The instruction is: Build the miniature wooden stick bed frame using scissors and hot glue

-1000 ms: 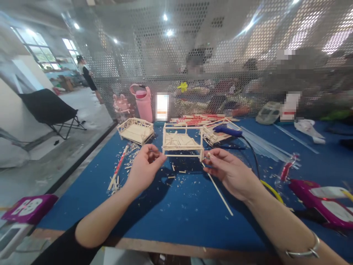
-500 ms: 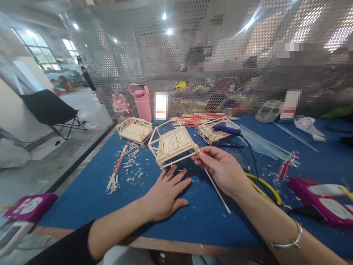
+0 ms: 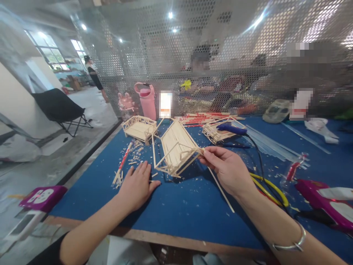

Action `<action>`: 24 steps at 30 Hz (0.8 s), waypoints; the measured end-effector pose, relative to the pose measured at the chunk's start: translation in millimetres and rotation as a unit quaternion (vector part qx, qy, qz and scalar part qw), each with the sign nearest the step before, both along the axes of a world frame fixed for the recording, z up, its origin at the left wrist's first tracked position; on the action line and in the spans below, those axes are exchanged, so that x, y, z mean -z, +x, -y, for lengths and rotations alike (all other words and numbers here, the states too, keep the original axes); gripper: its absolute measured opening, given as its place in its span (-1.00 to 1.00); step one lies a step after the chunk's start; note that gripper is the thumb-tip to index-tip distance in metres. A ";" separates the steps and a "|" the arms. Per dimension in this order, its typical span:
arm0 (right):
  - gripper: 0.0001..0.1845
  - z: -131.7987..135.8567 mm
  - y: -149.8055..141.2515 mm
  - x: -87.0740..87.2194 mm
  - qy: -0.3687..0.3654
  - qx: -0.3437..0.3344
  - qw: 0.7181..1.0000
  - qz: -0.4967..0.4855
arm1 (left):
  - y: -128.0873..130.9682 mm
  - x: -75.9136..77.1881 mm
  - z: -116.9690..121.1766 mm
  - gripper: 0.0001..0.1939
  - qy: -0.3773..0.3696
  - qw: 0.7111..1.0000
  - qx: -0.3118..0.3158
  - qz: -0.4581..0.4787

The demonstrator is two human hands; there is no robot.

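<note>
One head-worn camera faces forward and down (near range) across the blue tabletop [image 3: 182,213] toward the perforated screen [image 3: 154,51].

Along the near side of the table [image 3: 176,215], a hand could pass between the left hand [image 3: 138,186] and the loose stick [image 3: 222,191]. The held frame [image 3: 179,141] blocks the middle, with the stick pile [image 3: 205,118] behind it. Rightward, the right hand [image 3: 224,167], glue gun [image 3: 233,128] and yellow cable [image 3: 284,198] stand in the way.
</note>
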State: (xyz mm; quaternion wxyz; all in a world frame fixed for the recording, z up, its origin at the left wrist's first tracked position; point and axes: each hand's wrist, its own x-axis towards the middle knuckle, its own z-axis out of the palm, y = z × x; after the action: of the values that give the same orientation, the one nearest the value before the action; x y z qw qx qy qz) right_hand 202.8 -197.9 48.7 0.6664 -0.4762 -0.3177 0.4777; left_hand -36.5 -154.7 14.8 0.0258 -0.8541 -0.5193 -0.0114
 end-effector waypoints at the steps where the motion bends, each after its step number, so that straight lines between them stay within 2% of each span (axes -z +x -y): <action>1: -0.58 -0.2 0.1 0.8 0.000 0.005 1.000 -0.009 | -5.8 -0.4 0.7 -0.46 0.006 1.000 -0.013 0.024; 3: -0.59 -0.4 -0.5 2.7 0.002 0.015 1.000 -0.028 | -9.8 -1.2 4.6 -0.44 0.016 0.993 -0.015 0.119; 5: -0.59 -0.2 -2.8 4.5 0.007 0.028 0.999 -0.046 | -1.5 -1.6 12.1 -0.39 -0.012 0.964 -0.013 0.267; 6: -0.59 0.3 -4.6 5.2 0.008 0.036 0.998 -0.055 | 6.7 -1.5 16.6 -0.39 -0.052 0.937 -0.016 0.345; 9: -0.62 4.5 -10.9 6.4 0.006 0.056 0.995 -0.082 | 37.3 -1.5 28.5 -0.47 -0.217 0.816 -0.035 0.534; 11: -0.64 11.2 -15.2 7.8 -0.003 0.060 0.993 -0.098 | 51.9 -3.7 32.3 -0.53 -0.238 0.752 -0.025 0.614; 12: -0.66 15.9 -17.4 9.0 -0.008 0.059 0.993 -0.103 | 55.3 -5.7 32.9 -0.54 -0.223 0.735 -0.029 0.639; 13: -0.67 21.5 -19.7 10.6 -0.014 0.056 0.993 -0.105 | 55.9 -8.4 32.8 -0.55 -0.199 0.729 -0.039 0.654; 16: -0.70 41.8 -28.2 17.9 -0.039 0.043 0.994 -0.096 | 46.7 -17.8 30.8 -0.61 -0.130 0.743 -0.078 0.651; 17: -0.70 48.7 -31.7 20.8 -0.045 0.039 0.994 -0.092 | 42.7 -20.8 30.3 -0.63 -0.123 0.742 -0.085 0.654; 18: -0.70 55.2 -35.4 23.9 -0.049 0.035 0.994 -0.090 | 39.6 -23.4 30.3 -0.63 -0.126 0.727 -0.089 0.669; 19: -0.71 60.9 -39.4 27.1 -0.048 0.029 0.995 -0.088 | 37.9 -25.5 30.9 -0.62 -0.138 0.695 -0.094 0.699; 20: -0.72 65.5 -43.4 30.1 -0.041 0.023 0.995 -0.086 | 37.8 -27.1 32.2 -0.60 -0.159 0.648 -0.102 0.737; 24: -0.84 72.4 -57.5 39.1 0.010 -0.003 0.998 -0.066 | 52.2 -28.9 46.1 -0.74 -0.286 0.411 -0.177 0.847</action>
State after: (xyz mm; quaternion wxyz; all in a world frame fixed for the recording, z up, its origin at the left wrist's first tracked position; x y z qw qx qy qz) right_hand 145.3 -270.3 9.6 0.6890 -0.4359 -0.2792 0.5073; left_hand 15.7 -200.8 43.7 -0.6719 -0.2573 -0.3896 -0.5750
